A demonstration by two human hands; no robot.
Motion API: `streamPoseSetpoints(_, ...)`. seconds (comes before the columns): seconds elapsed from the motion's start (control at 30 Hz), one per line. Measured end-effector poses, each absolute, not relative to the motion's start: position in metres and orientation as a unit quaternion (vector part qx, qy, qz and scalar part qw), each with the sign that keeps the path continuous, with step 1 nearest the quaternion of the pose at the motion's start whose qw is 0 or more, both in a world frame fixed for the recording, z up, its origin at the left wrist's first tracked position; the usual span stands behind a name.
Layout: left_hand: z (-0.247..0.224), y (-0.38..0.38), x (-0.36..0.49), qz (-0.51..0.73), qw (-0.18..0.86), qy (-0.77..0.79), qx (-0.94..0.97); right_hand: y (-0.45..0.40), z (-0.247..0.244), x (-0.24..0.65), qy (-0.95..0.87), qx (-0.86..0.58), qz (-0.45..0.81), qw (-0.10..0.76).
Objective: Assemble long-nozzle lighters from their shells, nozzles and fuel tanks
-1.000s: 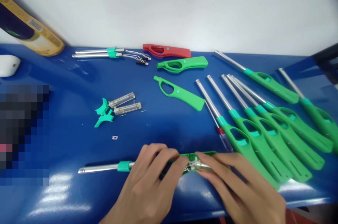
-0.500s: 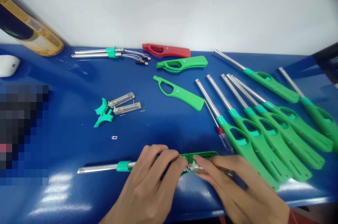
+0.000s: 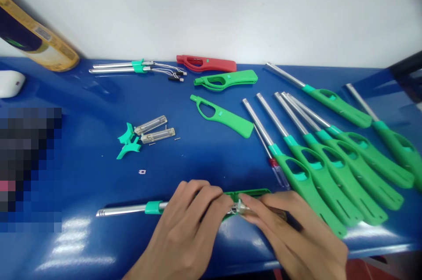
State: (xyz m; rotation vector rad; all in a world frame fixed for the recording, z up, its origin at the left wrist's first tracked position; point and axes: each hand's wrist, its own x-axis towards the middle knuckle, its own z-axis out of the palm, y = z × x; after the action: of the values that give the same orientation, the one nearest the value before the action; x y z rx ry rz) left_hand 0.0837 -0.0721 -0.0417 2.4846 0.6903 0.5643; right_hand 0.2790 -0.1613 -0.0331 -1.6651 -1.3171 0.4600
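Note:
My left hand (image 3: 187,227) is closed over the middle of a partly assembled gas lighter, whose silver tube (image 3: 121,210) with a teal collar (image 3: 153,207) sticks out to the left. An open green handle shell (image 3: 253,192) shows behind my fingers. My right hand (image 3: 290,227) pinches a clear fuel tank (image 3: 245,209) at the lighter's inner parts, its thumb and fingers partly covering it. Thin wires and small metal parts show between the two hands. The lighter's middle is hidden under my left hand.
Several finished green lighters (image 3: 332,170) and a red-handled screwdriver (image 3: 277,170) lie right. Loose green shells (image 3: 227,118), a red shell (image 3: 211,64), spare tubes (image 3: 115,68), two clear tanks (image 3: 158,135), teal triggers (image 3: 128,146) and tiny screws lie farther back. A yellow bottle (image 3: 62,53) stands left.
My right hand has shifted slightly left, with the fuel tank still in its fingers. My left hand stays nearly in place on the lighter.

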Motion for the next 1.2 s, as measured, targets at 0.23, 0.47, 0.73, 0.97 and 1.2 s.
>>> streamPoseSetpoints(0.23, -0.042, -0.074, 0.081, 0.226, 0.241, 0.247, 0.911, -0.163, -0.034, 0.284, -0.548, -0.68, 0.193, 0.447)
streamPoseSetpoints(0.47, -0.04, -0.07, 0.085, 0.237, 0.229, 0.234, 0.915, -0.161, -0.034, 0.28, -0.552, -0.689, 0.181, 0.434)
streamPoseSetpoints(0.73, -0.038, -0.073, 0.081, 0.217, 0.224, 0.259, 0.914, -0.161, -0.027, 0.295, -0.677, -0.637, 0.1, 0.354)
streamPoseSetpoints(0.97, -0.035, -0.082, 0.076, 0.208, 0.155, 0.294, 0.92, -0.162, -0.025, 0.301, -0.699, -0.642, 0.047, 0.311)
streamPoseSetpoints(1.2, -0.038, -0.083, 0.071, 0.211, 0.17, 0.29, 0.918, -0.165, -0.035, 0.305, -0.721, -0.636, 0.041, 0.272)
